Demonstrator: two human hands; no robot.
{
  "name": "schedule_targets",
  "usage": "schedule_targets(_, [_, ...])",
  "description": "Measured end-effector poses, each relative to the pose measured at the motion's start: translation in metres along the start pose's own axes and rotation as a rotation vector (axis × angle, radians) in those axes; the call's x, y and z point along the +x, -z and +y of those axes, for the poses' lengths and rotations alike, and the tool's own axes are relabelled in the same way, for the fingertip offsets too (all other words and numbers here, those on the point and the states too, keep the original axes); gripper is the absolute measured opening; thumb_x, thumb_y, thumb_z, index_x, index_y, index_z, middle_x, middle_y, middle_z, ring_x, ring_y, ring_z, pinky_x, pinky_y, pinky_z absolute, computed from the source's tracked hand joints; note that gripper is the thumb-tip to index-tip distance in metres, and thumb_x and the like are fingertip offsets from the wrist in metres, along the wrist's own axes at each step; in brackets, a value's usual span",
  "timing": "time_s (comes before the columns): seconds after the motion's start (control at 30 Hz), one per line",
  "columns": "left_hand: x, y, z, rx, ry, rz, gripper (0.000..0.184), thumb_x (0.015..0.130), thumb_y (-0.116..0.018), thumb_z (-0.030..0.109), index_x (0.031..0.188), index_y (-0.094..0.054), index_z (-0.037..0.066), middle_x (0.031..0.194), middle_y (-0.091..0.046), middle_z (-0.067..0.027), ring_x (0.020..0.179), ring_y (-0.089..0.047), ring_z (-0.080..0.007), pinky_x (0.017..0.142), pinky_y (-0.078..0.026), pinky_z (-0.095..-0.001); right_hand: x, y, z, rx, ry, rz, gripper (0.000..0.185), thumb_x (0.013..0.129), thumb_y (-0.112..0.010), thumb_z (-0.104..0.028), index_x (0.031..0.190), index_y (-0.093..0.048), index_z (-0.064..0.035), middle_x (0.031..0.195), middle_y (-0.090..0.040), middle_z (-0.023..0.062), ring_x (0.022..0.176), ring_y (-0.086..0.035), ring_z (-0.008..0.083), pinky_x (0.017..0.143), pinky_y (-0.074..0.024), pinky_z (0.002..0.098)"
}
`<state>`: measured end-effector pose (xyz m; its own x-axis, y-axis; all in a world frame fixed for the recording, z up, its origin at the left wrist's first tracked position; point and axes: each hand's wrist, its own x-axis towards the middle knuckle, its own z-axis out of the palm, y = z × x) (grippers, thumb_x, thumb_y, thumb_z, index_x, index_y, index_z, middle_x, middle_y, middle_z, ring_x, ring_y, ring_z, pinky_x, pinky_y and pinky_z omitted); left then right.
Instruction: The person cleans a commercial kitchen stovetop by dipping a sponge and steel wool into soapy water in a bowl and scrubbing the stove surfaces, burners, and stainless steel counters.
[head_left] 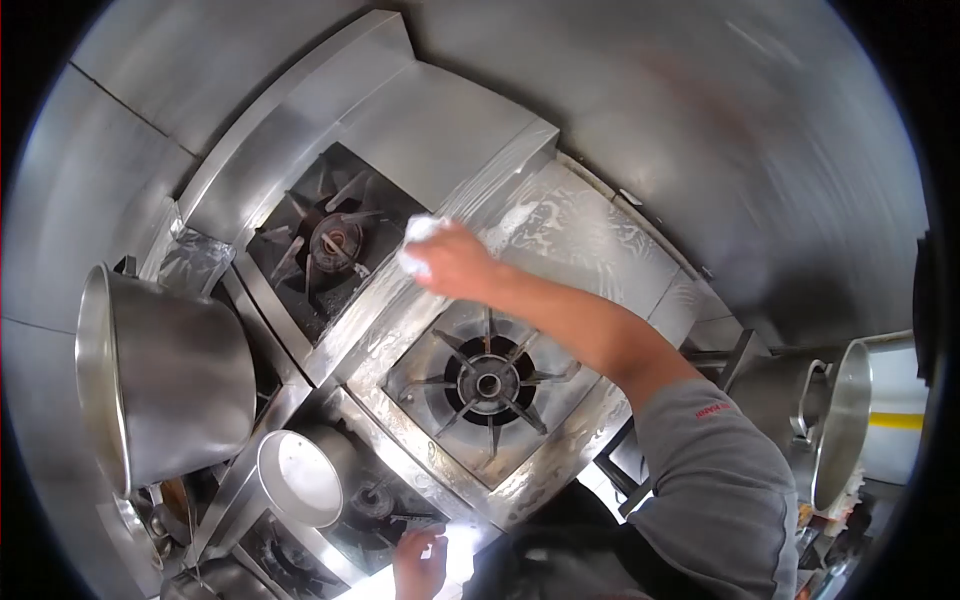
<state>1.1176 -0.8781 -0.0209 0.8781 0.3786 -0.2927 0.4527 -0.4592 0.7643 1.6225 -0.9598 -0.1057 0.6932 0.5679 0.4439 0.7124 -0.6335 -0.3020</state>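
My right hand (pixel 455 262) is closed on a white, wadded cloth (pixel 422 243), which may be covered in foam; the fingers hide part of it. It presses near the raised metal ledge between two burners. Streaks of suds lie on the steel stove top (pixel 590 235) beside it. Below the forearm is a star-shaped burner grate (pixel 489 384); a darker, rusty burner (pixel 336 243) sits to the hand's left. My left hand (pixel 420 565) is low in the view by the stove's front edge, its fingers loosely bent and apart, with nothing visible in them.
A large steel stockpot (pixel 180 380) stands at the left. Closer in is a saucepan (pixel 300 480) with whitish contents or a pale inside, beside more burners (pixel 375 500). Another big pot (pixel 835 430) is at the right. A steel wall (pixel 700 120) rises behind the stove.
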Motion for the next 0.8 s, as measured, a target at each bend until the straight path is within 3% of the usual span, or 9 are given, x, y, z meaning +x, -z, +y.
schedule_targets(0.07, [0.013,0.002,0.010,0.057,-0.094,0.020,0.015,0.083,-0.065,0.002,0.097,-0.071,0.002,0.097,-0.072,-0.0122,0.082,-0.065,-0.0246,0.071,-0.051,-0.0325,0.013,-0.005,0.013,0.085,-0.051,-0.160,0.042,0.078,-0.074,-0.031,0.116,-0.068,-0.0137,0.107,-0.070,0.0116,0.112,-0.062,0.0283,0.101,-0.0441,0.0476])
schedule_targets(0.13, [0.013,0.008,0.007,0.099,-0.089,0.065,0.012,0.084,-0.070,0.006,0.095,-0.071,0.002,0.093,-0.071,-0.0142,0.087,-0.065,-0.0333,0.075,-0.052,-0.0388,0.038,0.026,0.114,0.191,-0.229,0.016,0.034,0.083,-0.071,-0.033,0.107,-0.069,-0.0088,0.090,-0.072,0.0109,0.089,-0.069,0.0304,0.081,-0.0538,0.0459])
schedule_targets(0.17, [0.008,0.007,0.008,0.060,-0.078,0.104,0.012,0.084,-0.070,0.006,0.095,-0.071,0.002,0.093,-0.070,-0.0145,0.087,-0.065,-0.0336,0.076,-0.052,-0.0392,0.053,0.062,0.122,0.009,-0.396,-0.079,0.021,0.086,-0.065,-0.023,0.099,-0.070,-0.0081,0.089,-0.071,0.0139,0.085,-0.069,0.0318,0.081,-0.0522,0.0486])
schedule_targets(0.2, [0.007,0.007,0.007,0.023,-0.069,0.150,0.012,0.084,-0.070,0.006,0.095,-0.071,0.002,0.092,-0.070,-0.0148,0.087,-0.065,-0.0340,0.076,-0.052,-0.0396,0.049,0.058,0.135,0.049,-0.301,0.071,0.024,0.085,-0.065,-0.025,0.101,-0.069,-0.0080,0.086,-0.071,0.0130,0.079,-0.069,0.0303,0.079,-0.0529,0.0474])
schedule_targets(0.27, [0.004,0.009,0.009,0.040,-0.071,0.177,0.013,0.085,-0.070,0.008,0.097,-0.072,0.003,0.092,-0.070,-0.0153,0.087,-0.065,-0.0344,0.077,-0.051,-0.0401,0.037,0.035,0.089,-0.175,-0.248,0.089,0.030,0.083,-0.067,-0.028,0.106,-0.069,-0.0093,0.087,-0.071,0.0136,0.081,-0.070,0.0302,0.078,-0.0532,0.0466])
schedule_targets(0.47, [0.012,0.013,-0.003,0.021,-0.118,0.352,0.020,0.082,-0.069,0.006,0.102,-0.071,0.004,0.094,-0.068,-0.0156,0.087,-0.064,-0.0362,0.079,-0.052,-0.0418,-0.025,-0.044,-0.208,0.152,0.143,-0.199,0.034,0.073,-0.074,-0.025,0.102,-0.067,-0.0081,0.085,-0.069,0.0121,0.087,-0.066,0.0313,0.087,-0.0436,0.0484])
schedule_targets(0.53, [0.012,0.020,-0.006,-0.018,-0.014,0.411,0.019,0.084,-0.069,0.006,0.102,-0.071,0.003,0.094,-0.069,-0.0155,0.086,-0.065,-0.0355,0.077,-0.052,-0.0411,-0.035,-0.054,-0.269,0.252,0.349,-0.246,0.042,0.074,-0.073,-0.024,0.112,-0.062,-0.0077,0.087,-0.070,0.0123,0.089,-0.067,0.0309,0.086,-0.0439,0.0499])
schedule_targets(0.63, [0.003,0.030,-0.022,-0.177,0.088,0.550,0.017,0.089,-0.064,0.005,0.104,-0.069,-0.001,0.098,-0.070,-0.0137,0.086,-0.066,-0.0227,0.073,-0.050,-0.0303,-0.041,-0.047,-0.277,0.250,0.421,-0.239,0.048,0.074,-0.072,-0.022,0.117,-0.056,-0.0075,0.087,-0.070,0.0140,0.087,-0.068,0.0324,0.086,-0.0448,0.0498])
schedule_targets(0.8, [-0.033,0.024,-0.068,-0.241,0.047,0.653,0.017,0.086,-0.066,0.004,0.103,-0.070,0.002,0.098,-0.071,-0.0124,0.086,-0.067,-0.0263,0.075,-0.052,-0.0319,0.002,-0.050,-0.278,0.187,0.664,-0.431,0.046,0.076,-0.070,-0.021,0.114,-0.051,-0.0023,0.085,-0.069,0.0146,0.087,-0.067,0.0330,0.093,-0.0439,0.0479])
